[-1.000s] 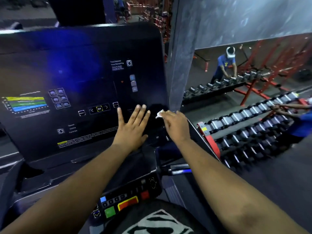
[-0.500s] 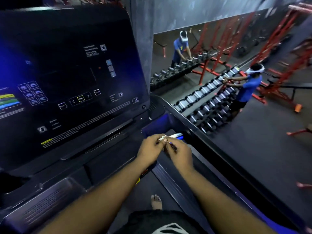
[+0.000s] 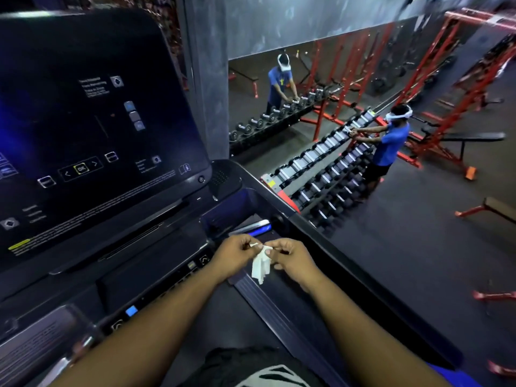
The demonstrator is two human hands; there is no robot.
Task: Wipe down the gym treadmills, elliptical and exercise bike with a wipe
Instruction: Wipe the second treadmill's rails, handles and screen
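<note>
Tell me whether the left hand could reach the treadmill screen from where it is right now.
Probably yes, once it lets go: the left hand and right hand both pinch the wipe, and nothing stands between it and the screen.

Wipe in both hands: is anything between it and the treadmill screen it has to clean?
Nothing visible. The left hand and right hand pinch the wipe above the treadmill deck, and only open air separates it from the screen up to the left.

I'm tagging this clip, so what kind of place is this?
A gym, most likely its free-weights area. A treadmill console fills the left, a dumbbell rack stands beside a wall mirror, and both hands pinch a white wipe.
</note>
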